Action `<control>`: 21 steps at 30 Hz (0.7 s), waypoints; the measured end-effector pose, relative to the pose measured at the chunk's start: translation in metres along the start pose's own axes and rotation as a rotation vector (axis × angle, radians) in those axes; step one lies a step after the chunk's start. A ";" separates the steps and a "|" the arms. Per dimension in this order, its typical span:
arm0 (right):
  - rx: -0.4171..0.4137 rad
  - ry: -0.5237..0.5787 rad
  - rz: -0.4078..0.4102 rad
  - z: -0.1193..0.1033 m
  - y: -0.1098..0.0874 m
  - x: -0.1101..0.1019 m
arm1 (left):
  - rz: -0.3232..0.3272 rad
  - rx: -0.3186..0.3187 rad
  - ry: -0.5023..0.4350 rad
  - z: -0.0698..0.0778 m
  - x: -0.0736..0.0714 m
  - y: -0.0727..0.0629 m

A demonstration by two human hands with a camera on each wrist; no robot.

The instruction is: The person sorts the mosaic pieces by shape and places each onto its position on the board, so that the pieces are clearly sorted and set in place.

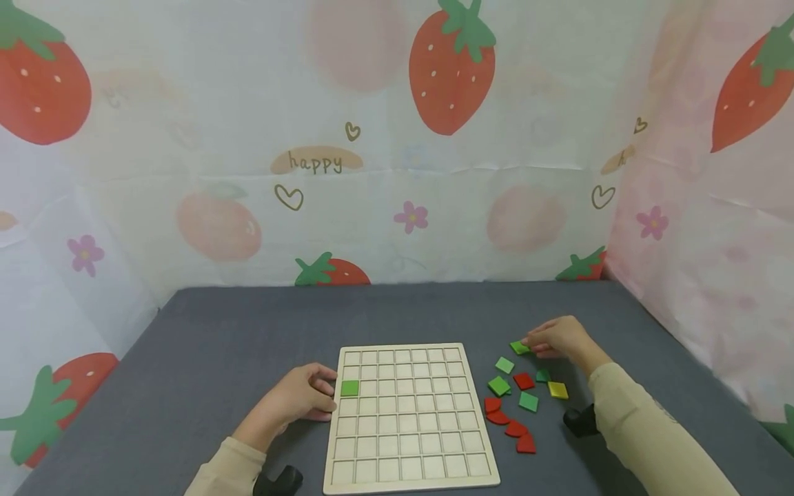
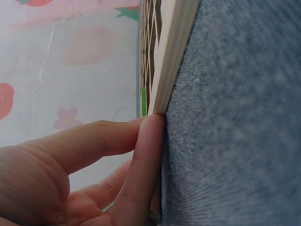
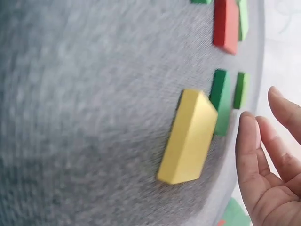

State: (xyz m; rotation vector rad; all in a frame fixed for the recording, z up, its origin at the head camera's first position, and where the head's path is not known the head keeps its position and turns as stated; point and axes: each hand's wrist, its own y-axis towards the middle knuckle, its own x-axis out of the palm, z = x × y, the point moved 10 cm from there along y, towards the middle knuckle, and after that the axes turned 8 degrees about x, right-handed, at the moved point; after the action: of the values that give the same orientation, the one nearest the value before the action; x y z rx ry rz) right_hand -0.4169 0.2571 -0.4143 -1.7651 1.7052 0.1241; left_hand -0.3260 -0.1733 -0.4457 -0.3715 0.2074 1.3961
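My left hand (image 1: 299, 394) lies at the left edge of a pale wooden grid board (image 1: 409, 488), its fingertips (image 2: 151, 129) against the rim. One green square tile (image 1: 350, 388) sits in a cell of the leftmost column, close to that hand. To the right of the board, my right hand (image 1: 561, 337) reaches over the farthest loose green tile (image 1: 519, 347), fingertips overlapping it in the head view. In the right wrist view the thumb and fingers stand apart with nothing between them. A yellow tile (image 3: 188, 139) and a dark green tile (image 3: 220, 101) lie nearer that wrist.
Several loose red tiles (image 1: 526, 443) and green tiles (image 1: 528, 401) are scattered right of the board on the grey cloth tabletop (image 1: 248, 331). Strawberry-print curtains (image 1: 384, 138) enclose the back and sides. A black wrist mount (image 1: 582, 421) hangs below the right sleeve.
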 end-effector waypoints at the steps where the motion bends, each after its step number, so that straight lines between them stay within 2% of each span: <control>1: 0.004 0.003 0.001 0.002 0.001 -0.001 | -0.001 0.002 0.002 0.000 0.000 0.000; 14: 0.013 0.016 -0.060 0.007 0.007 0.005 | 0.021 -0.014 0.003 -0.002 -0.002 0.000; 21: 0.009 -0.046 -0.016 0.003 0.009 0.007 | 0.021 -0.009 -0.001 -0.001 -0.001 0.001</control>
State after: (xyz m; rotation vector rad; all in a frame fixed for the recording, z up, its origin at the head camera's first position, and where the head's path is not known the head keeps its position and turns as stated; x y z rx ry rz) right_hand -0.4227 0.2531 -0.4237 -1.7556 1.6567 0.1486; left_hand -0.3271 -0.1745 -0.4461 -0.3763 0.2047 1.4184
